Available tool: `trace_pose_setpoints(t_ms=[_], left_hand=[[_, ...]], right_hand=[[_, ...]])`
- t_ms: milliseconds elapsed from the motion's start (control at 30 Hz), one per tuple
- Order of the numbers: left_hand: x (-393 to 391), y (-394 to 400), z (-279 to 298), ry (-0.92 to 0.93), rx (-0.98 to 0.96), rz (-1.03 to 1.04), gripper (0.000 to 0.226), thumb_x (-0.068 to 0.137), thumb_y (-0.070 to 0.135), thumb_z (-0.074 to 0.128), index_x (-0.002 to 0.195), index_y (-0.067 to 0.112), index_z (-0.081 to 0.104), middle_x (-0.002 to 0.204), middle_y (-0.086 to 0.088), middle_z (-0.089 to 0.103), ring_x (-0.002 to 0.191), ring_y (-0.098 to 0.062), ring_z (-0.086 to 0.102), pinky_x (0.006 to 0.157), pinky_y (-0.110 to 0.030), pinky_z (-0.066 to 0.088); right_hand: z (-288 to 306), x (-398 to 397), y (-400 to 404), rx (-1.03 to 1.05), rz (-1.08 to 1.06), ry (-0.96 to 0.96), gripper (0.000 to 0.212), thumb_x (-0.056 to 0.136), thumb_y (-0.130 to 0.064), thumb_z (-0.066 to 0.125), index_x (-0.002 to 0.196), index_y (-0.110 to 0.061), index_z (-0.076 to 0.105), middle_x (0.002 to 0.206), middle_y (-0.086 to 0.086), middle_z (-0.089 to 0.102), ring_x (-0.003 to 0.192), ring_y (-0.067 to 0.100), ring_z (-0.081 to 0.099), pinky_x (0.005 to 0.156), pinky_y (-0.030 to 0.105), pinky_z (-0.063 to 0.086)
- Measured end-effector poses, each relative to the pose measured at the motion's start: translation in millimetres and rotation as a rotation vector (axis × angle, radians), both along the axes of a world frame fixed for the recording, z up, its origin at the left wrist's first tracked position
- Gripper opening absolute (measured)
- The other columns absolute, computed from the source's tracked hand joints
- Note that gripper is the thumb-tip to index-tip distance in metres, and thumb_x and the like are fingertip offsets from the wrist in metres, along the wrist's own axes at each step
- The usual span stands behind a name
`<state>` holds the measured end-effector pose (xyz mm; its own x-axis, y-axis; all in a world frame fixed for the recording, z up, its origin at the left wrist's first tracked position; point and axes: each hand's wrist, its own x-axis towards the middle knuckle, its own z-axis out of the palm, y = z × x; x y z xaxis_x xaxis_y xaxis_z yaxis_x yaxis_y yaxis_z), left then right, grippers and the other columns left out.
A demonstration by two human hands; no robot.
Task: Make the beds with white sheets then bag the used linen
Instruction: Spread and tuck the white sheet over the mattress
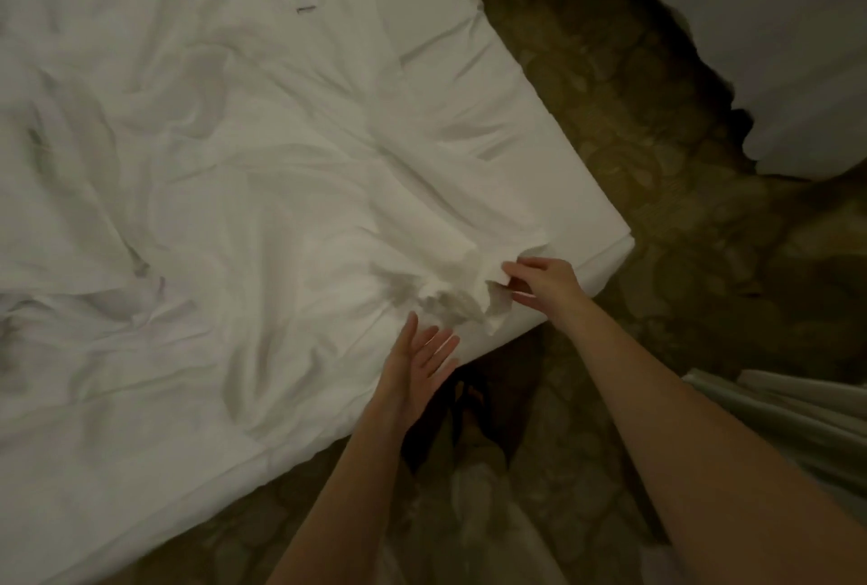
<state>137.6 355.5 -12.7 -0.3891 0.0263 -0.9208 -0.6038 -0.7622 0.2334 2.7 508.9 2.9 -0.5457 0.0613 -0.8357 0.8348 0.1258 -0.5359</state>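
Right hand: our right hand point(544, 284) reaches forward, fingers pinching a bunched corner of the white sheet point(478, 284).
Left hand: our left hand point(417, 361) hovers at the bed's point(605, 251) near edge, fingers straight and spread, holding nothing.
Sheet: lies rumpled across the bed.
Writing: we see none we can read.

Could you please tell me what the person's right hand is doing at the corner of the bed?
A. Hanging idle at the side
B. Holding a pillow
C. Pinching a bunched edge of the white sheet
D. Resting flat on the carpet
C: the right hand pinches a crumpled edge of the white sheet near the bed corner, while the left hand is open with straight fingers beside it.
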Motion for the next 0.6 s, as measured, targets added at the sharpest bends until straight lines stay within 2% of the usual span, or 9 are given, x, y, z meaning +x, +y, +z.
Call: trace_pose_setpoints(t_ms=[100, 167, 233, 300, 400, 467, 533, 600], left_hand=[[-16.3, 2.6, 7.8, 0.014, 0.068, 0.097, 0.065, 0.096, 0.050, 0.046, 0.144, 0.006, 0.039, 0.135, -0.009, 0.057, 0.116, -0.023, 0.059, 0.098, -0.039, 0.047], [-30.6, 3.0, 13.7, 0.024, 0.047, 0.168, 0.058, 0.097, 0.045, 0.048, 0.143, 0.010, 0.040, 0.127, -0.007, 0.061, 0.110, -0.021, 0.061, 0.092, -0.037, 0.050], [-45.1, -1.9, 14.6, 0.054, -0.059, 0.262, 0.050, 0.097, 0.036, 0.052, 0.139, 0.011, 0.041, 0.123, -0.008, 0.063, 0.103, -0.020, 0.064, 0.085, -0.035, 0.052], [-59.0, -11.9, 18.0, 0.102, -0.222, 0.314, 0.047, 0.096, 0.027, 0.056, 0.138, 0.015, 0.038, 0.120, -0.011, 0.064, 0.099, -0.021, 0.067, 0.082, -0.035, 0.054], [-77.6, -30.8, 27.5, 0.204, -0.463, 0.190, 0.053, 0.094, 0.025, 0.061, 0.139, 0.025, 0.034, 0.117, -0.008, 0.063, 0.103, -0.020, 0.065, 0.090, -0.036, 0.053], [-88.9, -42.7, 27.3, 0.253, -0.612, 0.048, 0.053, 0.091, 0.030, 0.064, 0.139, 0.024, 0.042, 0.120, -0.004, 0.060, 0.110, -0.018, 0.061, 0.096, -0.036, 0.050], [-99.2, -54.8, 21.1, 0.287, -0.704, -0.044, 0.045, 0.088, 0.038, 0.066, 0.130, 0.025, 0.054, 0.123, 0.001, 0.060, 0.113, -0.013, 0.057, 0.096, -0.031, 0.048], [-109.9, -65.3, 15.2, 0.314, -0.731, -0.130, 0.034, 0.084, 0.044, 0.070, 0.114, 0.030, 0.064, 0.121, 0.005, 0.064, 0.114, -0.010, 0.057, 0.096, -0.029, 0.046]], right_hand=[[15.6, -15.5, -23.3, -0.086, -0.034, 0.090, 0.029, 0.084, -0.005, 0.072, 0.108, -0.002, 0.056, 0.101, 0.015, 0.063, 0.079, 0.017, 0.064, 0.066, 0.022, 0.057], [22.1, -25.6, -39.9, -0.124, -0.094, 0.170, 0.037, 0.083, -0.005, 0.072, 0.113, -0.006, 0.049, 0.101, 0.016, 0.063, 0.080, 0.019, 0.065, 0.065, 0.022, 0.058], [27.6, -36.3, -57.3, -0.151, -0.090, 0.237, 0.042, 0.084, -0.006, 0.072, 0.119, -0.013, 0.049, 0.100, 0.015, 0.064, 0.083, 0.020, 0.066, 0.068, 0.021, 0.058], [32.2, -48.3, -74.2, -0.174, -0.077, 0.274, 0.037, 0.085, -0.006, 0.070, 0.118, -0.014, 0.057, 0.094, 0.012, 0.066, 0.081, 0.019, 0.066, 0.069, 0.020, 0.058], [36.0, -65.9, -96.8, -0.179, -0.063, 0.303, 0.021, 0.086, -0.007, 0.069, 0.106, -0.005, 0.068, 0.085, 0.010, 0.070, 0.074, 0.016, 0.069, 0.069, 0.021, 0.057], [34.6, -77.2, -108.6, -0.167, -0.029, 0.333, 0.012, 0.087, -0.010, 0.069, 0.097, -0.004, 0.071, 0.084, 0.008, 0.073, 0.073, 0.012, 0.070, 0.067, 0.019, 0.054], [32.1, -88.8, -120.4, -0.188, -0.010, 0.349, 0.011, 0.087, -0.012, 0.068, 0.095, -0.006, 0.072, 0.089, 0.006, 0.074, 0.078, 0.010, 0.070, 0.066, 0.015, 0.052], [32.0, -100.1, -133.0, -0.211, -0.005, 0.363, 0.016, 0.084, -0.010, 0.071, 0.100, -0.006, 0.071, 0.095, 0.007, 0.074, 0.085, 0.011, 0.069, 0.071, 0.017, 0.054]])
